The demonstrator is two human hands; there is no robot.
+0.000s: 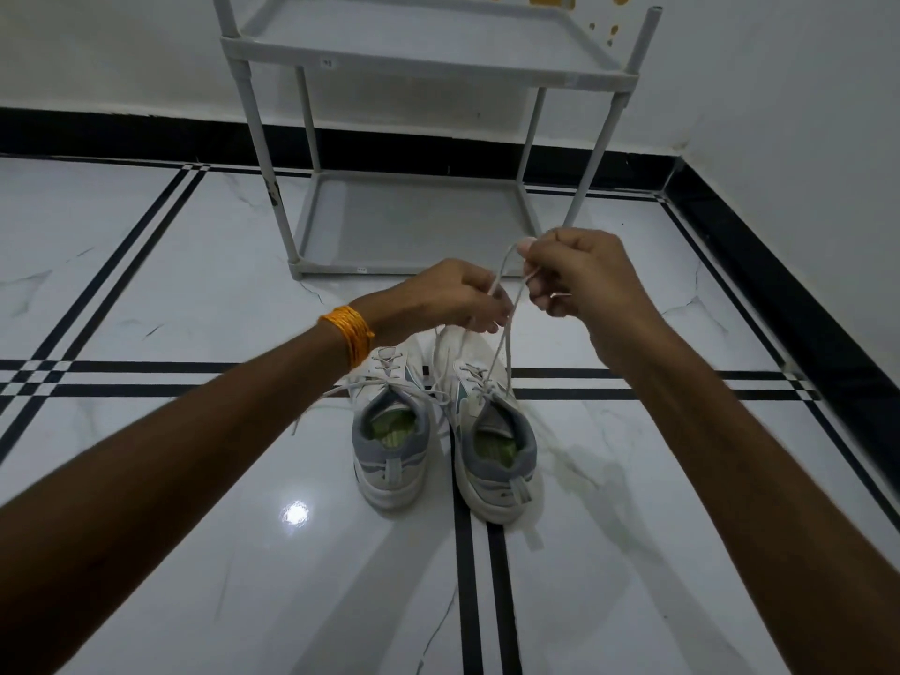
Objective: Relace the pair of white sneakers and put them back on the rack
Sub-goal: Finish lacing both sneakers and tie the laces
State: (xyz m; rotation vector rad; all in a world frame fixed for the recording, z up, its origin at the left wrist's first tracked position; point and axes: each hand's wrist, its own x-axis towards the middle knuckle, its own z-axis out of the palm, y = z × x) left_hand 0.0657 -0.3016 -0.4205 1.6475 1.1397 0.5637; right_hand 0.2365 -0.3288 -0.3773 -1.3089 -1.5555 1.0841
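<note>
Two white sneakers with grey heels stand side by side on the floor, toes pointing away from me: the left sneaker [389, 431] and the right sneaker [492, 440]. The right sneaker's white lace [501, 343] rises from its eyelets up to both hands. My left hand [448, 294] pinches one strand above the shoes. My right hand [579, 275] pinches the other strand a little higher. The left sneaker's lace ends [336, 389] lie loose on the floor. The grey shoe rack [419, 221] stands just beyond the shoes.
The rack's lower shelf [414, 226] and upper shelf [419, 41] hold nothing. A white wall with a black skirting [779, 285] runs behind and to the right. The glossy white tile floor [195, 285] has black stripes. An orange thread band [348, 333] circles my left wrist.
</note>
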